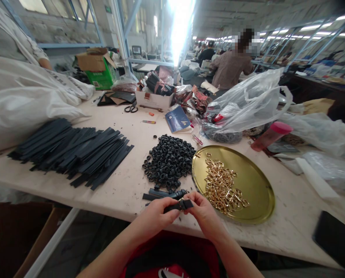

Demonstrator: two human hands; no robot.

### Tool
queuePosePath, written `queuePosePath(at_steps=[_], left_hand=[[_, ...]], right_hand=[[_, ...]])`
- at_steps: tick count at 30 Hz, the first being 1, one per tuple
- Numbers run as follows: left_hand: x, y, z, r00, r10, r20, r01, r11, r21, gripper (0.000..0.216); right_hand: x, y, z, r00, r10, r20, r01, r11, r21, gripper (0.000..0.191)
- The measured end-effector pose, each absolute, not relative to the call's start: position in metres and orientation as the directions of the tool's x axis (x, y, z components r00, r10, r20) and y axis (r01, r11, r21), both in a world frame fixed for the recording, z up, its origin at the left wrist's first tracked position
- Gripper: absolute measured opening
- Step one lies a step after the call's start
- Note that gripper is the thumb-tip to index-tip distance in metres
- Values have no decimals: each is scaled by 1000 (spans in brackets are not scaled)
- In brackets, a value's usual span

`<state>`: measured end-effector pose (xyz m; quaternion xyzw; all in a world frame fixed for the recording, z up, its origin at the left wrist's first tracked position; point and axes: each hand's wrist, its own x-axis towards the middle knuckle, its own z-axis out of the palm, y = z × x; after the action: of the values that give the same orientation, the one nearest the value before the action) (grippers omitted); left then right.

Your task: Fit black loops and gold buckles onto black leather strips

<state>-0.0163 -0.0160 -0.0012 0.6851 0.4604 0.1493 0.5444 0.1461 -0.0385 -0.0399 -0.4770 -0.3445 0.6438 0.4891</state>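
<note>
Between my two hands is a short black strap [172, 207] with a gold buckle [181, 202] on it. My left hand [160, 213] pinches the strap left of the buckle. On the other side, my right hand [201, 210] has its fingertips closed on the strap's end by the buckle. Just behind lie a few black straps [163, 194] with loops and buckles at their right ends. A heap of small black loops [172, 158] sits beyond them. To the right, a round gold tray [256, 185] bears a pile of gold buckles [221, 185].
Flat black strips [82, 154] are stacked at left, beside white sacks [21, 100]. Scissors [131, 107], a blue booklet [178, 119], a plastic bag [247, 104] and a pink-lidded container [272, 136] lie further back. A phone-like black slab [334, 235] rests at right. Another person [233, 67] sits beyond.
</note>
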Motion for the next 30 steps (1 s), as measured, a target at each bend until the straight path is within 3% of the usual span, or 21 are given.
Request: queuePosePath(at_steps=[4, 9, 14, 19, 23, 26, 30], left_hand=[[-17, -19, 0, 560, 768, -310, 410, 68, 910, 24], [-15, -21, -9, 505, 793, -340, 340, 179, 923, 30], [-16, -21, -15, 457, 803, -382, 408, 192, 892, 39], [-19, -20, -11, 468, 788, -400, 409, 208, 888, 23], [-18, -20, -8, 479, 780, -403, 321, 271, 907, 19], [-16, -21, -10, 477, 760, -442, 317, 320, 893, 15], [-16, -22, -10, 476, 735, -483, 278, 395, 876, 15]], right_hand=[[145, -39, -41, -82, 942, -325, -330, -334, -883, 28], [144, -43, -37, -277, 895, -349, -281, -422, -862, 23], [147, -46, -35, -384, 839, -386, -286, -506, -814, 26], [146, -46, -36, -261, 914, -309, -268, -376, -887, 29], [141, -43, -38, -74, 969, -236, -121, -244, -962, 28], [138, -43, -41, 55, 970, -236, -66, -232, -970, 28], [140, -44, -42, 1, 967, -255, -13, -255, -967, 27]])
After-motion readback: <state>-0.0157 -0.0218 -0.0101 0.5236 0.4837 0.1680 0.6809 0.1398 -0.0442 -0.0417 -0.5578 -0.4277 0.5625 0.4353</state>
